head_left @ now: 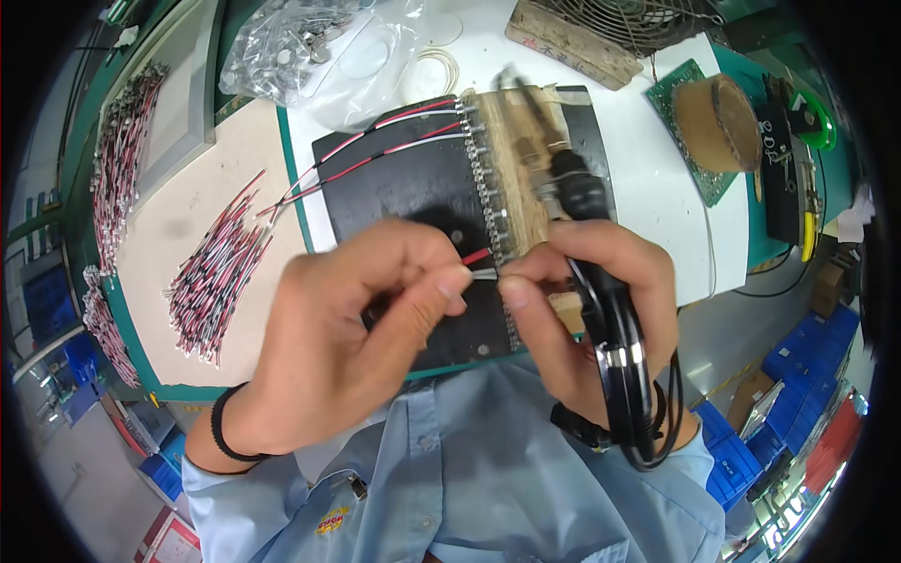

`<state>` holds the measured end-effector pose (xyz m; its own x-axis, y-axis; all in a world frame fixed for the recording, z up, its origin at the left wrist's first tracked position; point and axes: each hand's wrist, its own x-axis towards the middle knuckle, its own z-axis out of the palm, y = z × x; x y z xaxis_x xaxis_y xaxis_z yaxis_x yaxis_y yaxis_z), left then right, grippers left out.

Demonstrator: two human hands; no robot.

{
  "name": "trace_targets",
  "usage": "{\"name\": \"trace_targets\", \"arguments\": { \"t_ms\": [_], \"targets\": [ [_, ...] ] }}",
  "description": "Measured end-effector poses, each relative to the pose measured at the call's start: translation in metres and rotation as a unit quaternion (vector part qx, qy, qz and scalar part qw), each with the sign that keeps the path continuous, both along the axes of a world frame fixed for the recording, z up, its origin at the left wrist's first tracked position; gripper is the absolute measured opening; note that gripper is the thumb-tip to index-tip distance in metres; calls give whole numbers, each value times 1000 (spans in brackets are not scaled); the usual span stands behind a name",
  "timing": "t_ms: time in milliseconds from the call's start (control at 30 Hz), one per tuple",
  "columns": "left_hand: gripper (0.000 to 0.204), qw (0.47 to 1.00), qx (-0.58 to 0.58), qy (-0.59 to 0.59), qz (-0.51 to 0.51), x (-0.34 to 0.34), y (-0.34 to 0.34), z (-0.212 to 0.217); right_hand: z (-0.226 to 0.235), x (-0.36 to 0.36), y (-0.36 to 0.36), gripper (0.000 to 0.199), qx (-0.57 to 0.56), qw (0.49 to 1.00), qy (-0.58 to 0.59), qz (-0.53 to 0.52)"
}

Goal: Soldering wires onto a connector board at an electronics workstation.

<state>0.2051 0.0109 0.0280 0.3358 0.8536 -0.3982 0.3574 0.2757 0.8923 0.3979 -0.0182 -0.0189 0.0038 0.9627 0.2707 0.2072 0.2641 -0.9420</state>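
My left hand (361, 328) pinches a red and white wire pair (478, 255) between thumb and forefinger, over a black board (385, 211). Close beside it, the thumb and forefinger of my right hand (615, 291) meet at the white wire's end. A soldering iron (575, 186) rests in the same right hand, its blurred tip pointing away from me and its cable hanging by my wrist. Along the board runs a row of small metal connectors (484, 183) beside a wooden strip (516, 141). Two red, black and white wire pairs (389, 150) reach the far connectors.
A pile of wires (221, 272) lies on the left board, with more bundles (127, 169) beyond. A clear bag of metal parts (305, 52) sits at the back. Back right are a fan grille (629, 19), a worn block (572, 42) and a brown roll (718, 122) on a green circuit board (678, 89).
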Motion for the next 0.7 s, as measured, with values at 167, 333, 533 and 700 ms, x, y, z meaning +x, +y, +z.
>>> {"name": "trace_targets", "arguments": {
  "t_ms": [167,333,533,700],
  "targets": [
    [13,999,-7,21,27,3,44,-20,-4,35,19,52,67,992,-94,52],
    [12,997,-69,31,20,5,72,-33,-27,54,13,67,114,977,-181,3],
    [11,990,-133,35,3,7,91,-37,-62,48,-7,76,161,983,15,-84],
    [11,981,-190,29,-3,4,100,-35,-53,51,-5,65,99,995,5,18]
  ]
}}
